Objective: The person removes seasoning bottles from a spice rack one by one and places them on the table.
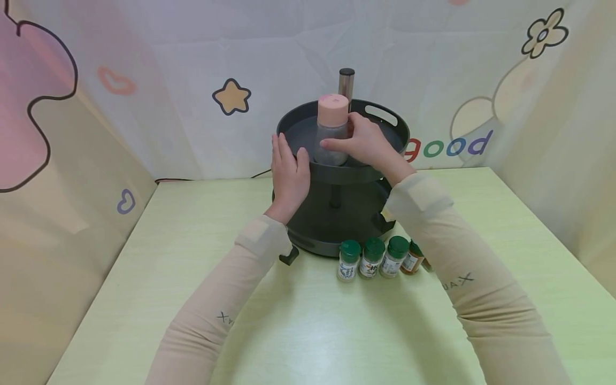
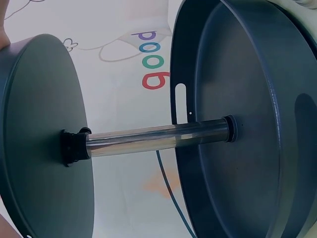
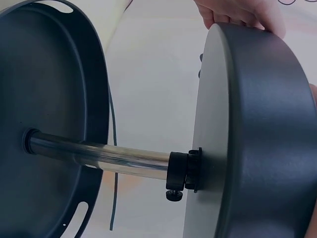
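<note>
With thumb and fingers around its body, my right hand (image 1: 368,143) grips a clear bottle with a pink cap (image 1: 332,111). The bottle is upright, inside the rim of the upper tray (image 1: 297,128) of a dark two-tier round rack. My left hand (image 1: 290,174) rests flat with straight fingers against the left outer side of that tray. In the right wrist view, the left hand (image 3: 242,11) touches the tray's wall (image 3: 267,124). Below, the lower tray (image 1: 315,222) shows its bare floor, joined to the upper one by a metal post (image 2: 133,140).
Several small jars with green caps (image 1: 371,258) stand on the table (image 1: 298,331) in front of the rack's right side, the last partly hidden by the right sleeve (image 1: 447,235). Black feet (image 1: 289,255) stick out under the rack. A patterned curtain (image 1: 183,107) hangs behind.
</note>
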A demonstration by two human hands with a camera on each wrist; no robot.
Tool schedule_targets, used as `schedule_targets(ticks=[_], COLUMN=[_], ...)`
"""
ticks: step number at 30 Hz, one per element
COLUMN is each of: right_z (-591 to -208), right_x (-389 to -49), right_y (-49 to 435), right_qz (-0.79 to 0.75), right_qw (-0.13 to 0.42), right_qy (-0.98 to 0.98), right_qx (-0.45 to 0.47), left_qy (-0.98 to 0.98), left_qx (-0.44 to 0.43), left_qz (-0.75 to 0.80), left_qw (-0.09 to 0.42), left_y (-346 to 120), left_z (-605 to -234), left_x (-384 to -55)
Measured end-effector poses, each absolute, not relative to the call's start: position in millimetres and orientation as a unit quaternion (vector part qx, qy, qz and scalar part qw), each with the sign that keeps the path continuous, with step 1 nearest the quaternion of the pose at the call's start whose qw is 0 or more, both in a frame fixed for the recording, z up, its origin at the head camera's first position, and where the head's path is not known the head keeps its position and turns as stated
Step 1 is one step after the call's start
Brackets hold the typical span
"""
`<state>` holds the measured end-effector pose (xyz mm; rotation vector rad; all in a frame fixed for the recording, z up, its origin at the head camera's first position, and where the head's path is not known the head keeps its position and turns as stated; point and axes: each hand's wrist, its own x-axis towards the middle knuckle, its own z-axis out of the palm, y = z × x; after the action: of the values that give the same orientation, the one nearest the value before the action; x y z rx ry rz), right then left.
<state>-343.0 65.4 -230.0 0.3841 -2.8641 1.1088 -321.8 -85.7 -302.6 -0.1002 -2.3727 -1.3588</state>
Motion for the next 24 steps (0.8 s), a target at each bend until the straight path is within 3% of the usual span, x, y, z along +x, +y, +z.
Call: schedule_targets(ticks=[9, 24], right_z=[-231, -227], right_x=[-346, -308], right_y=[65, 92], right_qz=[0.345, 0.348], right_qw=[0.032, 0.022], right_qy=[-0.929, -0.924], right_qx=[0.128, 0.16], left_qy=[-0.849, -0.849], left_qx=[-0.032, 0.005], left_qz=[-0.487, -0.479], left_qw=[0.201, 0.22], left_y=[-85, -56], left_z=[-304, -298], left_x=[-323, -274])
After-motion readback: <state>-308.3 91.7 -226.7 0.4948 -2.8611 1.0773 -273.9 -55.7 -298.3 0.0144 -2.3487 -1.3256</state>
